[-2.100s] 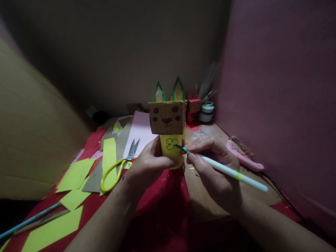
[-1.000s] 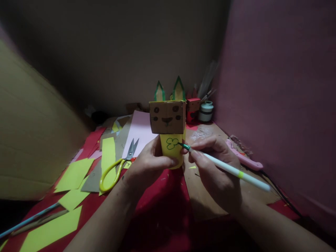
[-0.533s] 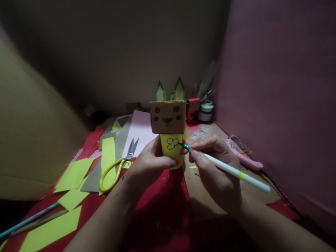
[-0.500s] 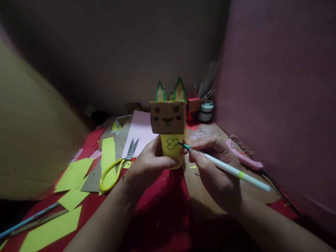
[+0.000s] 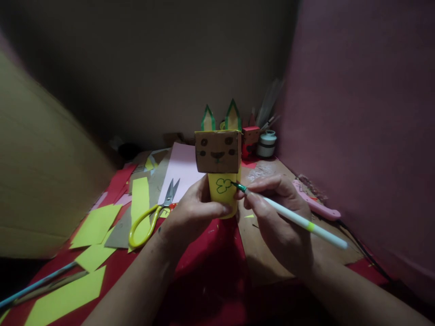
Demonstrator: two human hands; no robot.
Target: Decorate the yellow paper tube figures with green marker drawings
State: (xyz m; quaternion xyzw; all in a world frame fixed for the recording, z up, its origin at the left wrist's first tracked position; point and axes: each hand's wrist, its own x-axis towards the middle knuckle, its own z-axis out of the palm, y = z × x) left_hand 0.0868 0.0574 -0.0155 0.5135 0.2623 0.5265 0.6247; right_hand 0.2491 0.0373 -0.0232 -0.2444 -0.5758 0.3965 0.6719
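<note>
A cardboard animal figure (image 5: pixel 217 164) stands upright in front of me, with a drawn face, two pointed ears edged in green, and a yellow body. My left hand (image 5: pixel 193 210) is closed around the yellow body, thumb across its lower front. In my right hand (image 5: pixel 278 213) is a white marker pen (image 5: pixel 294 216) with a green tip section, pinched between thumb and fingers. Its tip meets or nearly meets the right lobe of a green clover-like outline (image 5: pixel 223 186) on the body. The figure's back and my left fingers behind it are hidden.
Yellow-handled scissors (image 5: pixel 152 217) lie left of my left hand, among yellow paper pieces (image 5: pixel 97 224) and a pink sheet (image 5: pixel 180 158). A small red box figure (image 5: pixel 250 136) and a pale jar (image 5: pixel 267 144) stand behind. A pink glue gun (image 5: pixel 316 203) lies right, beside a pink wall (image 5: pixel 360 113).
The marker's rear end has shifted slightly left, and its tip has moved very slightly upward at the clover's right lobe. My left hand and the figure hold nearly still.
</note>
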